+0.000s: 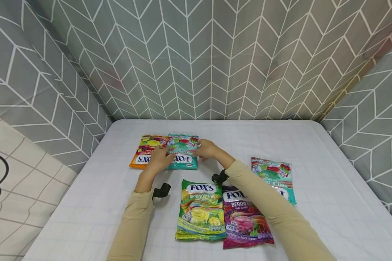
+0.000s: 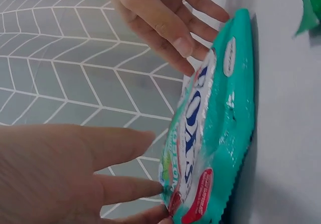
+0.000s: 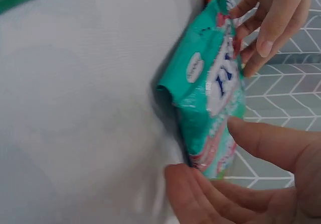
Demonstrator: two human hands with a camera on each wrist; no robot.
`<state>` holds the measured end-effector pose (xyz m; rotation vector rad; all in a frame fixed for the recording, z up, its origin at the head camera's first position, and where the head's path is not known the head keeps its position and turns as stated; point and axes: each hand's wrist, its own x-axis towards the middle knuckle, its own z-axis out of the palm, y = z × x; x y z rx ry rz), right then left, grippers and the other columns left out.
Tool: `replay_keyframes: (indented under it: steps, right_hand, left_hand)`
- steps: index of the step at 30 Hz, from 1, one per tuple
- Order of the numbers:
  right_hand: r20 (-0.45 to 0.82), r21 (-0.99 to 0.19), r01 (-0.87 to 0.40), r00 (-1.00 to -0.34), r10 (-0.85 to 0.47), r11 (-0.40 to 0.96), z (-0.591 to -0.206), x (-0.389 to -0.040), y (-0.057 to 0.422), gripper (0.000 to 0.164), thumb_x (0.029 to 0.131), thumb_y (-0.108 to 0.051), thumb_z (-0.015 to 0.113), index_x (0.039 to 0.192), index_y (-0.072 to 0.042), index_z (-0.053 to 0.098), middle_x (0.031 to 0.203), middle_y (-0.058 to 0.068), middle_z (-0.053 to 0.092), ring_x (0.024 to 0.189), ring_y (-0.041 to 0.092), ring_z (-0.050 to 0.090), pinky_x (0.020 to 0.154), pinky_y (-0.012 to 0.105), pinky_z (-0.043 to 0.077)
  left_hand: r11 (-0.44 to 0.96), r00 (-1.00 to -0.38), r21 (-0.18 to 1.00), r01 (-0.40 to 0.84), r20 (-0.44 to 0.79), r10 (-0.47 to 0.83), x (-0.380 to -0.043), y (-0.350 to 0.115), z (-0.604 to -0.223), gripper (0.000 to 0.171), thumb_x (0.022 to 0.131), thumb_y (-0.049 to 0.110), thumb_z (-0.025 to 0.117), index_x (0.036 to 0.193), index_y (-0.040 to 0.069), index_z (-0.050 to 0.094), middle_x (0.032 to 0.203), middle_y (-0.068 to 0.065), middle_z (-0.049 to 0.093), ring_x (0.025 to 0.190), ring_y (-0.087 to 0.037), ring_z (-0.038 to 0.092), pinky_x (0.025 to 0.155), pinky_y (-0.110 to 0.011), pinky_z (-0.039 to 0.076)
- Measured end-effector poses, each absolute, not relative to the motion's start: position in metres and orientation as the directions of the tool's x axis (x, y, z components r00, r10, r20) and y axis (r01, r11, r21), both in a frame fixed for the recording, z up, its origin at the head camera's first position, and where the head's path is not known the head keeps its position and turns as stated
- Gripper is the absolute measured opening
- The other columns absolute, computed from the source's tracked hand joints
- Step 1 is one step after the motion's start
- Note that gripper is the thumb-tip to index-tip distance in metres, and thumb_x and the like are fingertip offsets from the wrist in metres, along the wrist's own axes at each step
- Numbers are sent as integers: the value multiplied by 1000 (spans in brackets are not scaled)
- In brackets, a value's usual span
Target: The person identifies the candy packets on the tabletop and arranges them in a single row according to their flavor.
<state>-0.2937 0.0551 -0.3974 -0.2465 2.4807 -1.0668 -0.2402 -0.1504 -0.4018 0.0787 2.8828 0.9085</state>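
A teal bag of mint blossom candy lies flat at the back of the table, its lettering upside down in the head view. At its left side is my left hand, fingers extended and fingertips at the bag's edge. My right hand touches the opposite side; in the right wrist view its thumb is over the bag and the other fingers lie along the edge. An orange-and-yellow bag of fruit candy lies directly left of the teal one, partly covered by my left hand.
Nearer me lie a green spring tea candy bag and a purple berries bag, side by side. Another teal mint bag lies right, beyond my right sleeve. A grey patterned curtain borders the white table.
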Motion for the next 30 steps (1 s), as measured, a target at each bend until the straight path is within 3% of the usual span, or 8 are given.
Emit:
replay_keyframes:
  steps: [10,15,20,25,30]
  right_hand:
    - [-310,-763,-39,-854,-418,646,-382,-279,72,59,91,-18,68,140,5,44,119,21,60,96,30,65,78,36,56]
    - [-244,-777,-120,-848,-471,618,-377,-264,85,53,93,-17,65,137,5,47,118,21,61,98,33,64,77,38,56]
    - [-165,-765,-233,-830,-532,601,-372,-247,102,44,95,-18,62,132,6,53,117,23,62,96,36,64,76,42,55]
    - [-87,-696,-308,-860,-503,648,-371,-232,123,37,96,-15,61,126,6,58,112,20,64,100,34,62,79,41,53]
    - [-45,-639,-311,-898,-438,704,-375,-214,147,35,95,-9,61,124,9,57,109,20,65,100,35,62,78,41,54]
  left_hand:
    - [726,-992,679,112,32,123,-239,-137,-397,52,99,22,55,139,-9,44,141,-35,37,133,-49,28,105,-62,27]
    - [663,-975,731,161,14,221,-231,-119,-392,51,99,22,55,142,-4,44,142,-28,40,125,-42,44,97,-56,41]
    - [589,-924,770,246,3,382,-219,-92,-384,48,100,24,55,142,2,47,140,-19,48,116,-35,54,85,-47,51]
    - [536,-856,765,357,38,515,-211,-57,-378,45,100,24,55,138,1,50,130,-18,57,110,-33,58,86,-43,51]
    - [544,-812,744,387,-5,584,-205,-25,-375,45,101,23,54,140,1,47,125,-17,59,109,-30,59,86,-37,51]
